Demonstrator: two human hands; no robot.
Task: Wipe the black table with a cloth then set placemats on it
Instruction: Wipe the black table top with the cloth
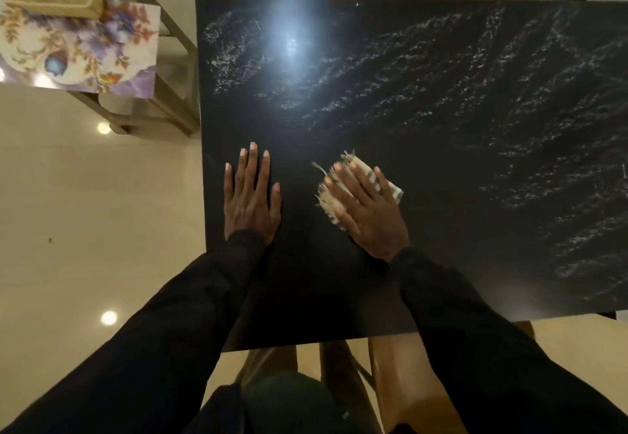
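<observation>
most of the small pale cloth with grey stripes and frayed edges [390, 186] is hidden under the right hand [367, 211]; only a striped corner and the fringe stick out, a bit blurred. right side of the glossy black rectangular table [441, 161] is cut off by the frame edge. the woven yellowish basket [83, 5] at the top left is cropped at the top and what's in it can't be made out. it sits on a floral printed placemat, purple and orange on white [85, 53]; can't tell if that is one mat or a stack. the mat lies on a beige-framed side table [176, 42] just beside the black table's far left corner.

cloth is on the black table, near-left area, pressed flat under the right hand with fingers spread and straight, not curled round it. left hand [251, 202] lies flat on the table top just left of the cloth, fingers straight, holding nothing, apart from the cloth. both arms are in black sleeves [170, 331].

table top shows pale smeary streaks over the far and right parts; around the hands it looks plain dark. bright light glare near the far left. a brown wooden chair [401, 382] is partly under the near edge, and the floor is glossy cream tile [102, 212].
</observation>
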